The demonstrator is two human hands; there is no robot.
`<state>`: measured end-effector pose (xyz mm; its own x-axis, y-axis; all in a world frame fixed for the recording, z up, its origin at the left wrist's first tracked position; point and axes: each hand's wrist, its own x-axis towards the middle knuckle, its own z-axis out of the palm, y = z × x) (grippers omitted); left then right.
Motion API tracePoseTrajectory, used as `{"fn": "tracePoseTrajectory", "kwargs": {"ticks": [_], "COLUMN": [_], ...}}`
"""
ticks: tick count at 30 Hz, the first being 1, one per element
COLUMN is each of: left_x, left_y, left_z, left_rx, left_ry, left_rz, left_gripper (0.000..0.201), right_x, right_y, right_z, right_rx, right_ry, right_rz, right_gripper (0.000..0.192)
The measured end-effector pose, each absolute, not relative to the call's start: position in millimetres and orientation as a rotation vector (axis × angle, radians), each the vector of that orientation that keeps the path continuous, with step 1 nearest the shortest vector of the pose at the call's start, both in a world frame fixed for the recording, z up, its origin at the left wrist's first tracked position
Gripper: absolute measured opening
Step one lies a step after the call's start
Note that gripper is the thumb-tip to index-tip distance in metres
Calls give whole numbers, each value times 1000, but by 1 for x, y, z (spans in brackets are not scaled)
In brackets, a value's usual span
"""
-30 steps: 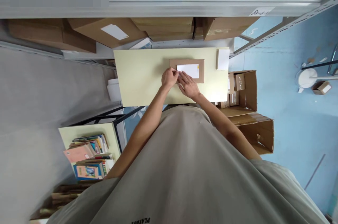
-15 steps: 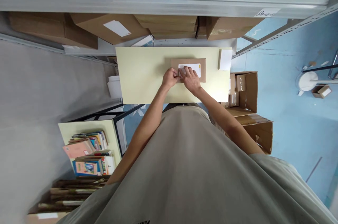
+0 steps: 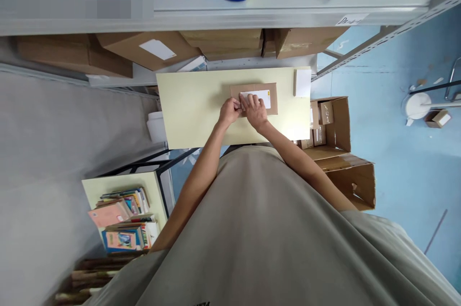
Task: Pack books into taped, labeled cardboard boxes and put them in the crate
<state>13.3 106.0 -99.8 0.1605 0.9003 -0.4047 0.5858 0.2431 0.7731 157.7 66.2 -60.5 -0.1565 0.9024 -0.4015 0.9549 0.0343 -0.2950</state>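
Our right hand (image 3: pixel 255 110) has slid flat onto the white label (image 3: pixel 260 97), left hand (image 3: pixel 229 111) pinching its nine-o'clock edge on the light, stiff cardboard parcel (image 3: pixel 272 99).

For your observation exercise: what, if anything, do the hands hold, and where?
Neither lifts anything. The right hand presses the white label on the cardboard parcel; the left hand touches its left edge.

One camera sits on the person's head. It looks straight down, from high up, at the hands far below on the table (image 3: pixel 194 104).
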Motion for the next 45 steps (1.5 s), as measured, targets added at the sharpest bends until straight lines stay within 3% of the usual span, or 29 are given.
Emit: {"fn": "tracePoseTrajectory", "kwargs": {"ticks": [5,11,16,19,21,24,27,37,45], "left_x": [12,-24,-30,-22,-21,-31,-42,-30,-13], "left_y": [93,53,39,40,41,43,45,28,21], "left_z": [-93,-92,-102,-103,-99,-86,-73,-68,-42], "left_rx": [1356,1233,1116,1145,1177,1182,1168,1034,1092], "left_ry": [1619,1794,1700,1605,1578,1558,1462,1482,1415], "left_rz": [512,556,329,336,390,528,645,526,459], "left_gripper": [26,47,57,52,45,40,46,37,37], "right_x": [183,282,296,279,275,282,293,264,241], "right_y": [78,-4,-34,-29,-27,-31,-39,-70,-112], "right_z": [-65,-81,-105,-109,-101,-79,-56,-45,1], "right_rx": [2149,2808,2981,2950,2958,3011,3039,3054,3117], "right_ry": [2193,1993,1455,1134,1032,1162,1322,773,618], "right_rz": [-884,-1004,-1704,-2121,-2238,-2257,-2275,-2588,-2704], "right_gripper": [75,64,70,78,79,69,63,56,61]}}
